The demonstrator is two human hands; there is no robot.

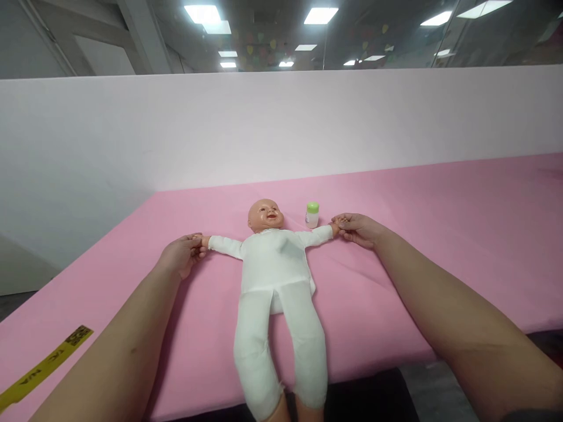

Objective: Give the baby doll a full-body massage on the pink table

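Observation:
A baby doll [276, 264] with a white cloth body lies on its back on the pink table cover [440, 234], head away from me. Its arms are stretched out to both sides. My left hand [182, 253] is closed around the doll's hand on the left. On the other side, my right hand [358, 230] pinches the doll's other hand between thumb and fingers. The doll's lower legs reach past the near table edge, and its feet fall outside the picture. Just left of my right hand stands a small bottle [312, 215] with a green cap.
A yellow printed strip [48, 363] lies at the near left of the table. Behind the table runs a low white wall [281, 126] with glass above it. The table's near edge crosses the bottom of the view, with dark clothing below it.

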